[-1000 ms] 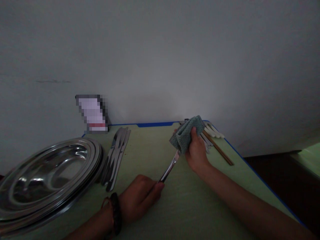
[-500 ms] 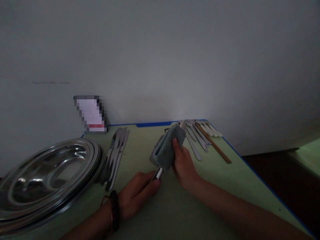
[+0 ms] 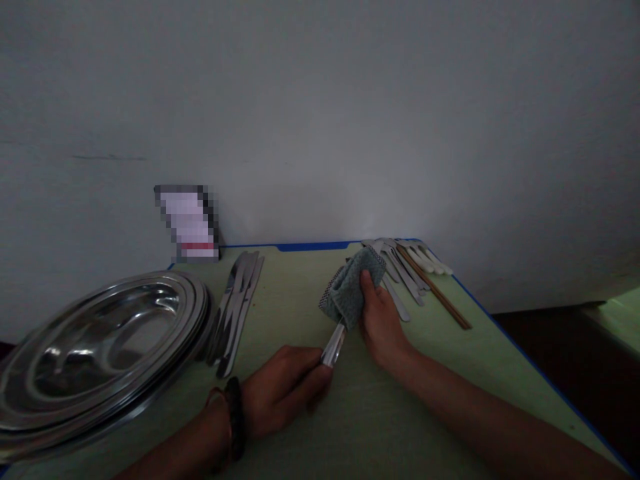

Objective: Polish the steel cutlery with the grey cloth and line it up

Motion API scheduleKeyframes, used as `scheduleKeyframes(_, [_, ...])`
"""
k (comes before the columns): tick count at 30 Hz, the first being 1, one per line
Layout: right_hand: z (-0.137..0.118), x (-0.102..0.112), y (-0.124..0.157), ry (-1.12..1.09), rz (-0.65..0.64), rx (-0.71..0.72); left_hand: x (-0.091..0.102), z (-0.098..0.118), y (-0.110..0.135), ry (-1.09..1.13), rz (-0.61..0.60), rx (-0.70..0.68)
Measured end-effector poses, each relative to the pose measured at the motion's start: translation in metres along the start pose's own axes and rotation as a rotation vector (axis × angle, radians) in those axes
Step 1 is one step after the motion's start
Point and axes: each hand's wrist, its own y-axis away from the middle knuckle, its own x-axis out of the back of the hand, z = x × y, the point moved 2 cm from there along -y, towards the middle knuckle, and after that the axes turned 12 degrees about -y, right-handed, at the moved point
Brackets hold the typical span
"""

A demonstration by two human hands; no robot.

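Observation:
My left hand [image 3: 290,387], with a dark bracelet at its wrist, is closed on the handle end of a piece of silver metal cutlery [image 3: 334,345]. The upper end of that piece is hidden, so its kind cannot be made out. A grey-green cloth [image 3: 353,287] with a checked edge is folded around it. My right hand [image 3: 383,320] grips the cloth, thumb on top. Just beyond the cloth lie several metal spoons and forks [image 3: 407,280]. Beside them are brown chopsticks [image 3: 440,293] and white spoons [image 3: 433,261].
A stack of shiny oval metal trays [image 3: 193,293] stands at the left. Several table knives [image 3: 237,313] lie right of it. A phone with a blurred screen [image 3: 193,223] leans against the wall [image 3: 320,120]. The pale green table [image 3: 295,300] has a blue edge.
The view has shifted slightly. The cloth has moved up along the cutlery, away from my left hand, and more of the metal handle shows between my hands.

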Motion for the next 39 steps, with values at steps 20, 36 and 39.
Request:
scheduleKeyframes(20, [0.011, -0.016, 0.036, 0.117, -0.258, -0.046, -0.006, -0.009, -0.009, 0.109, 0.204, 0.217])
scheduleKeyframes(36, [0.003, -0.004, -0.001, 0.041, -0.142, -0.005, 0.002, -0.003, -0.010, 0.148, 0.159, 0.381])
scheduleKeyframes(39, [-0.011, -0.004, -0.017, -0.137, -0.174, 0.049, 0.002, -0.001, -0.009, 0.150, 0.112, 0.334])
